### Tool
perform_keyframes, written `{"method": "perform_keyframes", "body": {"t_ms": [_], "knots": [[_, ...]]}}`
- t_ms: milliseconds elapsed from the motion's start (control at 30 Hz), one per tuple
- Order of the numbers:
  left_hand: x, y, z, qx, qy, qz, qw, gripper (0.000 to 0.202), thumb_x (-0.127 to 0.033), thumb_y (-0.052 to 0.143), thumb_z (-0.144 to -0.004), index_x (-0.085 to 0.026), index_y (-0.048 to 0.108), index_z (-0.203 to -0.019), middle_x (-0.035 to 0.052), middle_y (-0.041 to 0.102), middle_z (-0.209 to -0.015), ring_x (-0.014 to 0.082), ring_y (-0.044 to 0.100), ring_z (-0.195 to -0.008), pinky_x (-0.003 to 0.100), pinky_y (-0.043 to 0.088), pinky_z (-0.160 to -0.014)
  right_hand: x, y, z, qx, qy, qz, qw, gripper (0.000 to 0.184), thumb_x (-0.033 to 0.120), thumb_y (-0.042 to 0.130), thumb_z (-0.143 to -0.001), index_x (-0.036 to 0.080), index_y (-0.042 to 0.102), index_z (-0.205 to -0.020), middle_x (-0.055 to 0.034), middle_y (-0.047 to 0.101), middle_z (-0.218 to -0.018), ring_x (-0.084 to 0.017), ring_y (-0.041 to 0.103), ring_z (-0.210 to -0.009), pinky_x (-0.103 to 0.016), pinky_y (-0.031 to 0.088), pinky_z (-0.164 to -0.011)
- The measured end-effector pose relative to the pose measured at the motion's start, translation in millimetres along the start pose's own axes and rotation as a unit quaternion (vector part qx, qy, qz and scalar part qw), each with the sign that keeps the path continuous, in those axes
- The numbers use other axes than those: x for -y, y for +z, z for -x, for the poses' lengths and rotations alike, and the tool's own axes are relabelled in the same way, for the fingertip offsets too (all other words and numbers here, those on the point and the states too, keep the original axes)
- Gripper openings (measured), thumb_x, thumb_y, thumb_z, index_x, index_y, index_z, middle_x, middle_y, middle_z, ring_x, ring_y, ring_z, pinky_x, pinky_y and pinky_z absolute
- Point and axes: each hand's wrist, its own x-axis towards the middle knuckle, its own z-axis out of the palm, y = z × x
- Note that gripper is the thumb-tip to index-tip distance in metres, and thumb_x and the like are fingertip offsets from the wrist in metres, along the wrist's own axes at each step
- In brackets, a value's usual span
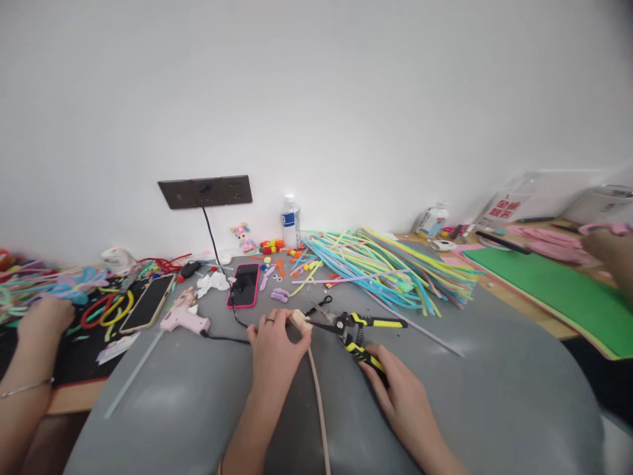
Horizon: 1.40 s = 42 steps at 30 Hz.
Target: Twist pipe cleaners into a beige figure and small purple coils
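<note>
My left hand (277,346) pinches the bunched end of a beige pipe cleaner (317,389) between thumb and fingers. The strip's long tail runs down toward me over the grey table. In my right hand (403,392) is the lower handle of black-and-yellow pliers (352,333). Their handles stand spread apart, and the narrow jaws point left at the beige bunch. Whether the tips touch it I cannot tell. Just behind the pliers lies a small dark tool with a looped handle (326,301).
A pink glue gun (185,318) with its cord and a pink-cased phone (244,285) lie left. Behind are a water bottle (291,223) and a heap of coloured pipe cleaners (390,267). Other people's hands show at left (47,320) and right (610,247), near green sheets (554,284).
</note>
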Motion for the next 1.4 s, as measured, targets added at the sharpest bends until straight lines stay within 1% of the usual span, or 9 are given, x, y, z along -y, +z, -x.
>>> {"method": "perform_keyframes", "body": {"t_ms": [367,433,600,767,900,1033,1167,1267,1400], "knots": [[-1,-7.0,1,0.009,-0.01,-0.008,1.0,0.013,-0.03,0.063,-0.079,-0.022,0.062,-0.089,0.0035,0.071,-0.092,0.0264,0.063,-0.091,0.044,0.033,-0.087,9,5,3,-0.028,0.04,-0.061,0.997,0.02,0.04,0.045,-0.1,0.023,0.055,-0.098,-0.0075,0.067,-0.088,-0.023,0.066,-0.077,-0.031,0.051,-0.068],[5,-5.4,2,0.003,-0.008,-0.016,1.0,0.012,-0.029,0.063,-0.079,-0.022,0.062,-0.089,0.0046,0.072,-0.092,0.0279,0.063,-0.093,0.044,0.034,-0.086,7,4,2,-0.038,0.068,-0.096,0.992,0.021,0.04,0.045,-0.1,0.022,0.055,-0.098,-0.0069,0.066,-0.085,-0.022,0.064,-0.076,-0.03,0.051,-0.067],[35,4.5,4,-0.027,-0.004,0.025,0.999,0.02,-0.026,0.066,-0.077,-0.023,0.065,-0.097,0.0048,0.073,-0.096,0.0275,0.065,-0.093,0.042,0.038,-0.084,-10,-9,-12,-0.142,0.15,-0.153,0.966,0.022,0.044,0.05,-0.095,0.022,0.05,-0.091,-0.0025,0.057,-0.079,-0.019,0.056,-0.071,-0.028,0.047,-0.066],[50,11.1,7,-0.084,0.085,0.121,0.985,0.039,-0.024,0.066,-0.08,-0.024,0.063,-0.118,0.0083,0.071,-0.11,0.0272,0.065,-0.101,0.041,0.044,-0.086,-28,-22,-25,-0.073,0.133,-0.129,0.98,0.021,0.042,0.051,-0.093,0.022,0.053,-0.091,-0.0031,0.058,-0.081,-0.02,0.057,-0.073,-0.03,0.046,-0.069],[42,9.5,8,-0.103,0.139,0.181,0.968,0.042,-0.022,0.064,-0.082,-0.022,0.061,-0.124,0.0103,0.07,-0.111,0.0269,0.064,-0.104,0.041,0.046,-0.092,-36,-14,-26,-0.02,0.077,-0.06,0.995,0.019,0.039,0.052,-0.092,0.021,0.058,-0.091,-0.0078,0.059,-0.094,-0.026,0.058,-0.088,-0.038,0.046,-0.08],[35,4.5,11,-0.109,0.153,0.203,0.961,0.043,-0.02,0.065,-0.081,-0.023,0.061,-0.123,0.0102,0.069,-0.111,0.0266,0.063,-0.105,0.042,0.047,-0.094,-39,-6,-26,-0.027,0.061,-0.012,0.998,0.021,0.04,0.053,-0.092,0.021,0.06,-0.092,-0.0087,0.06,-0.094,-0.027,0.058,-0.088,-0.039,0.045,-0.079],[27,-5.1,16,-0.091,0.145,0.247,0.954,0.043,-0.022,0.066,-0.081,-0.024,0.061,-0.123,0.01,0.068,-0.112,0.0263,0.062,-0.106,0.04,0.049,-0.093,-19,-12,-27,-0.077,0.088,0.0,0.993,0.024,0.046,0.058,-0.09,0.022,0.061,-0.091,-0.0077,0.063,-0.09,-0.027,0.057,-0.082,-0.039,0.042,-0.077],[18,-12.7,21,-0.058,0.134,0.292,0.945,0.043,-0.023,0.065,-0.081,-0.025,0.062,-0.123,0.0096,0.066,-0.115,0.0257,0.062,-0.108,0.038,0.049,-0.092,18,-18,-29,-0.094,0.074,-0.121,0.985,0.019,0.041,0.057,-0.092,0.022,0.06,-0.095,-0.0081,0.066,-0.09,-0.026,0.059,-0.085,-0.038,0.044,-0.078],[9,-14.4,28,-0.024,0.097,0.345,0.933,0.046,-0.022,0.066,-0.08,-0.025,0.062,-0.125,0.0091,0.065,-0.117,0.0256,0.061,-0.107,0.036,0.049,-0.088,69,-16,-33,0.053,0.07,-0.332,0.939,0.023,0.037,0.056,-0.093,0.022,0.057,-0.111,-0.0086,0.069,-0.1,-0.022,0.063,-0.09,-0.032,0.049,-0.077]]}}
